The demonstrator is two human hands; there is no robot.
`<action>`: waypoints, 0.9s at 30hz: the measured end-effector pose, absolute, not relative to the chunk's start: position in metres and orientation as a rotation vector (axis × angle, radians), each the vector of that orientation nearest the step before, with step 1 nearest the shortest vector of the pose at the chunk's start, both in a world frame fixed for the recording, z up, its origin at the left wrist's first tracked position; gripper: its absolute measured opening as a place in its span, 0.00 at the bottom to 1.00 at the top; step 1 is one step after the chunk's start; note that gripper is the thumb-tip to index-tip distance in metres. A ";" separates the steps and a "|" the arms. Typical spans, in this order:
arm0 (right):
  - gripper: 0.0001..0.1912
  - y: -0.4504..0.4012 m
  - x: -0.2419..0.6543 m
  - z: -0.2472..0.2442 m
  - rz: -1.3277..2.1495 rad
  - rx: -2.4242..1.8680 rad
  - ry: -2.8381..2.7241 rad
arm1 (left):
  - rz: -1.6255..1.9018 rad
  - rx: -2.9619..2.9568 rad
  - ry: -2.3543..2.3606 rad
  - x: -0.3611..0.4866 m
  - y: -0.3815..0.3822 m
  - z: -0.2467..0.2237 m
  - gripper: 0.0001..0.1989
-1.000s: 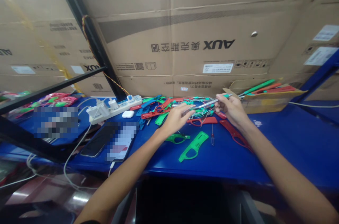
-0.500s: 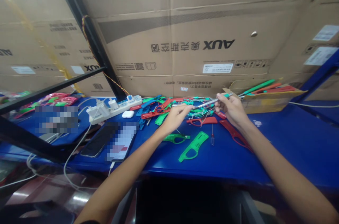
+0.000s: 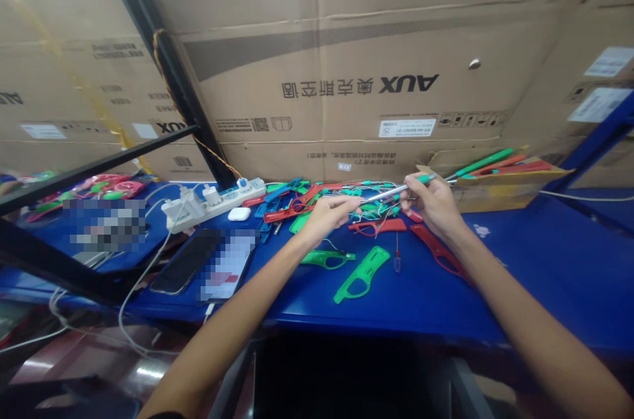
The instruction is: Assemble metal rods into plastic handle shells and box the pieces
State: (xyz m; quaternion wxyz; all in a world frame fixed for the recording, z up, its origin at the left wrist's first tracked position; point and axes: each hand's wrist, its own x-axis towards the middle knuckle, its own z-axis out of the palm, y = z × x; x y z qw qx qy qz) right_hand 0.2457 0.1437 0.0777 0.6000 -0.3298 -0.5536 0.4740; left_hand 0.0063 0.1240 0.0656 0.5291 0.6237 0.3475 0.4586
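Note:
A thin silver metal tube [image 3: 384, 194] with a green piece at its right end is held slanting between my two hands. My left hand [image 3: 329, 217] pinches its lower left end. Near the green end, the fingers of my right hand [image 3: 430, 201] close round it. Behind and below the tube lies a pile of red, green and blue plastic pieces with thin wires. Nearer the front edge are a green handle shell [image 3: 364, 273], another green shell [image 3: 329, 259], a red shell [image 3: 438, 252] and a small screwdriver [image 3: 397, 260].
An open cardboard box [image 3: 505, 191] holding green and red pieces stands at the right. On the left are a white power strip [image 3: 212, 204], a white earphone case [image 3: 239, 214], two phones and loose cables. A black metal post [image 3: 173, 75] rises there, before large cartons.
My left hand has shifted very slightly at its end of the tube. My right hand and the pieces on the table look the same.

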 end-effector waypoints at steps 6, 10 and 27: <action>0.21 0.143 0.245 0.075 1.097 -0.728 -1.336 | 1.026 1.369 0.810 0.003 0.126 0.065 0.23; 0.20 0.143 0.245 0.074 1.098 -0.709 -1.367 | 1.018 1.326 0.812 0.001 0.128 0.063 0.21; 0.20 0.144 0.246 0.072 1.091 -0.722 -1.362 | 1.104 1.344 0.842 0.007 0.118 0.072 0.22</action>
